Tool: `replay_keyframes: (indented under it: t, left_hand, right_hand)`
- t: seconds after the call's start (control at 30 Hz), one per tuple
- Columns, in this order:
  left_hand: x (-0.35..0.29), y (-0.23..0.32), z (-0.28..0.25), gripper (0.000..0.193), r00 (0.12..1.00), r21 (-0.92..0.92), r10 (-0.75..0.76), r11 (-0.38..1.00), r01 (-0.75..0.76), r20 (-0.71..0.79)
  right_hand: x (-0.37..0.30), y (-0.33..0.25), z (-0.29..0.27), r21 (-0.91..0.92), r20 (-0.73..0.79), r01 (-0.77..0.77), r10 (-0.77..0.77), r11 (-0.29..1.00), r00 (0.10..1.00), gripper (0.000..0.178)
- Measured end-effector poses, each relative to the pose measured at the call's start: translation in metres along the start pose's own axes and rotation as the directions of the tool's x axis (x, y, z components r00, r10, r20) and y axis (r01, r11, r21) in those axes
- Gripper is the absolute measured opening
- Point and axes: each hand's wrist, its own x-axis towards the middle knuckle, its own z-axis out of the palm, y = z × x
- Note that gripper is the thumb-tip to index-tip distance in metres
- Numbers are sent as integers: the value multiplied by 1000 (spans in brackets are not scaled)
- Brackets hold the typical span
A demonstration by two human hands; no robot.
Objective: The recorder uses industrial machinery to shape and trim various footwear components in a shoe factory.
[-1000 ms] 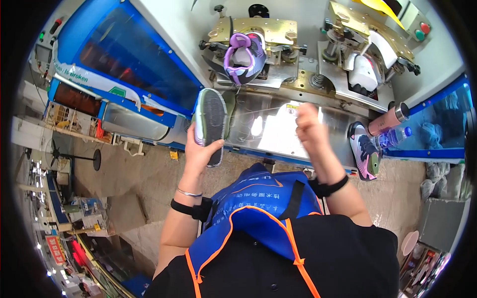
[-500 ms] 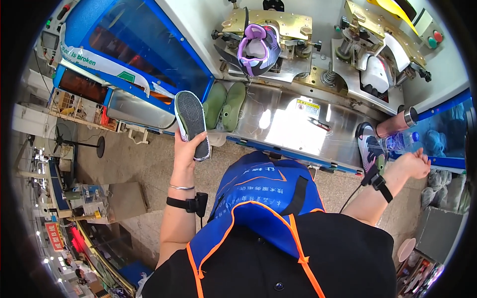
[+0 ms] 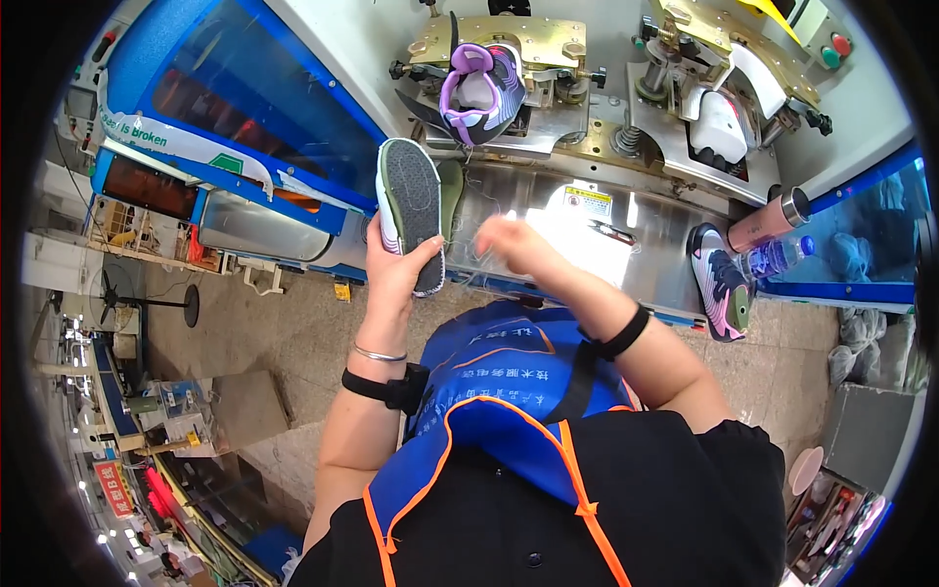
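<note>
Upside down in my left hand (image 3: pixel 396 256) is a shoe upper (image 3: pixel 416 201), its dark grey bottom facing up and its white and purple side showing. My fingers and thumb are wrapped round its near end. Behind it, mostly hidden, a green shoe last (image 3: pixel 451 193) rests on the metal ledge. My right hand (image 3: pixel 511 245) is over the ledge, just right of the upper and apart from it. Its fingers are smeared by motion. At the ledge's right end lies a dark and pink shoe (image 3: pixel 720 279) with a green last in it.
Ahead stands a press machine with a purple shoe (image 3: pixel 479 98) on its left station and a white form (image 3: pixel 719 135) on its right. A pink flask (image 3: pixel 773 217) and a clear bottle (image 3: pixel 778 257) are at the right. A small tool (image 3: pixel 613 232) lies on the metal ledge (image 3: pixel 548 220).
My right hand has left the shoe at the right end and swung left across the ledge. The held upper has moved right, covering most of the green lasts.
</note>
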Motion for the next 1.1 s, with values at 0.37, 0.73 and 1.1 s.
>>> replay_keyframes:
  t: [0.37, 0.73, 1.1]
  left_hand:
    - [1, -13, -9, 84, 997, -13, -34, 999, 34, -73]
    - [0, -14, 0, 84, 992, 89, 36, 996, -25, -119]
    - [12, -19, 7, 85, 988, -54, -54, 997, 47, -146]
  right_hand:
    - [6, 30, -79, -201, -292, 268, -319, 942, 902, 17]
    - [-2, 12, -83, 153, -335, 42, 12, 987, 942, 14]
    - [-8, 2, -119, -404, -714, 72, -363, 912, 599, 22]
